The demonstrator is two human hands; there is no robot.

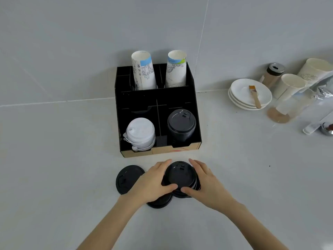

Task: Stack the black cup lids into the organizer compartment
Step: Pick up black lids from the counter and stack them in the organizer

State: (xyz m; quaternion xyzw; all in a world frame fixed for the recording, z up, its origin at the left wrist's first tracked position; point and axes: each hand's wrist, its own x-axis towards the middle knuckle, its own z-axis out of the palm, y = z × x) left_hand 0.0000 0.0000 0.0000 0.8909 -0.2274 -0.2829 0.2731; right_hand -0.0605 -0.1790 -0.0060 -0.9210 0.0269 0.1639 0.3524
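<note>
both hands cupped around a short stack of black lids

i see my left hand [155,183] and right hand [207,184] closed in from either side on a small stack of black lids [180,175] that sits on the tabletop [54,177] just in front of the organizer [196,123]. the fingers curl around the far rim and the two thumbs nearly meet at the near edge, so both hands hold the stack between them. i cannot tell whether the stack is lifted or resting on the surface.

one loose black lid [127,178] lies flat to the left of the stack, partly under my left wrist. another black lid [158,202] pokes out beneath the left hand on the near side.

in the organizer, the front right compartment already holds a stack of black lids [181,126]. the front left compartment holds white lids [141,134]. two printed paper cups [144,71] stand in the back compartments.

off to the right, well apart, a pile of white plates [239,91] carries a small brush [255,96], with cream cups [292,85] and a shaker jar [273,73] beside it.
</note>
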